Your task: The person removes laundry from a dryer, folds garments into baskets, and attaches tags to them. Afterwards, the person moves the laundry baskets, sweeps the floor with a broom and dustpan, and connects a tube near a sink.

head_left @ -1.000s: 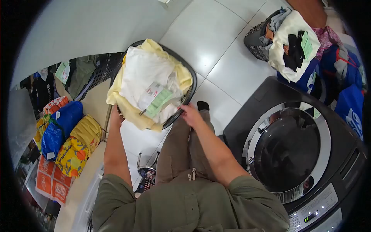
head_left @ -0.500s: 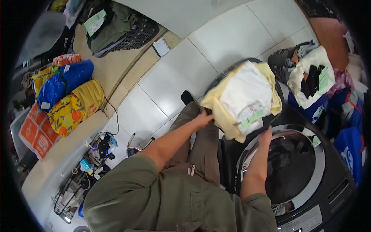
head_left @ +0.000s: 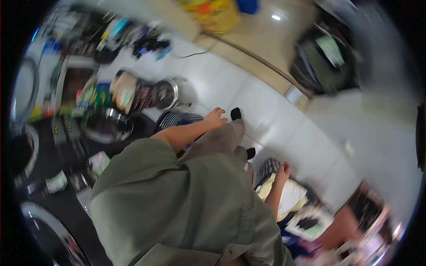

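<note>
My left hand [head_left: 215, 116] hangs over the floor beside my leg, its fingers apart and nothing in it. Close to it is dark blue-and-white striped cloth [head_left: 171, 119]. Out to the right, my right hand [head_left: 282, 171] is raised with its fingers loosely bent, and I see nothing in it. Below that hand a dark laundry basket [head_left: 268, 167] stands on the floor, holding white cloth [head_left: 290, 195] with a yellow edge. The picture is blurred, but the hand appears apart from the basket.
To the left are dark front-loading washers [head_left: 49, 226] with labels on top. A round chrome-legged stool [head_left: 167, 94] is ahead. Another full laundry basket [head_left: 321, 66] stands on the raised step. A pile with dark items on white cloth [head_left: 310, 224] lies at lower right.
My view and body have turned to the left. The basket with yellow and white cloth, earlier between my hands, now stands at my right. Both hands have come away from it.
</note>
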`<state>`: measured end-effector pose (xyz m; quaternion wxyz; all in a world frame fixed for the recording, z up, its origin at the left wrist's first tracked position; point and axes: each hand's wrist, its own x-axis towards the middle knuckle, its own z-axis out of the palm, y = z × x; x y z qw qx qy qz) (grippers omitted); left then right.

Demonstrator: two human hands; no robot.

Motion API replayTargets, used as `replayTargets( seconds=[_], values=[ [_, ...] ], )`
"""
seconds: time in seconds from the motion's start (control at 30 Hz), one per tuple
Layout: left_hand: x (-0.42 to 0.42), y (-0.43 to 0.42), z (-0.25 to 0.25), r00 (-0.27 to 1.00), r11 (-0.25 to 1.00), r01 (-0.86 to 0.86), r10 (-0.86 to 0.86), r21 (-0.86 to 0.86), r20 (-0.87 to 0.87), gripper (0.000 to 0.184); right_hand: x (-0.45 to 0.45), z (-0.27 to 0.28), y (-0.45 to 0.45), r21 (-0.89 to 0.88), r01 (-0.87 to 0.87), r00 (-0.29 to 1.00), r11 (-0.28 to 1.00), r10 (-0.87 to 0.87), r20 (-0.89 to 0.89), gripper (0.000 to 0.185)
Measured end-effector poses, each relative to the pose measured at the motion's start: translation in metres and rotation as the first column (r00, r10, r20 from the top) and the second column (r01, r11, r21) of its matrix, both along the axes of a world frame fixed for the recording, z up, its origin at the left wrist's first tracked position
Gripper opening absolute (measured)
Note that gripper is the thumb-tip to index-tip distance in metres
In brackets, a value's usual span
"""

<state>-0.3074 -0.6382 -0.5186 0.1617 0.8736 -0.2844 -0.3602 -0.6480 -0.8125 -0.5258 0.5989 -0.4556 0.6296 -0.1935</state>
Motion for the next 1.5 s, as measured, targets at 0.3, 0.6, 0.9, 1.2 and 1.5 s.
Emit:
replayTargets(
  seconds=[0.3,0.6,0.9,1.2,1.5],
  values=[
    [0.110,0.205,-0.001,0.904,0.796,-0.257,0.398,0.548,-0.154,0.042,0.127,-0.023,-0.056,0.483,-0.325,0.916,0.813,0.398,-0.053,0.039],
    [0.360,0.275,0.033,0.619,0.640,-0.735,0.768,-0.221,0.165,0.039,0.423,-0.117,-0.093,0.427,-0.561,0.691,0.709,0.685,-0.230,0.016],
    [0.486,0.391,0.128,0.217,0.339,-0.847,0.923,-0.409,0.317,0.035,0.901,-0.152,-0.074,0.047,-0.999,-0.039,-0.026,0.951,-0.307,0.020],
    [0.418,0.487,-0.005,-0.196,-0.196,-0.979,0.981,0.049,0.004,0.037,1.168,0.078,0.226,0.050,-0.897,-0.442,-0.440,0.895,-0.061,0.032],
    [0.639,0.613,0.018,-0.040,0.024,-0.977,0.954,0.210,-0.298,0.038,1.226,0.072,0.267,0.426,-0.894,-0.033,0.136,0.930,-0.366,0.038]
  ],
)
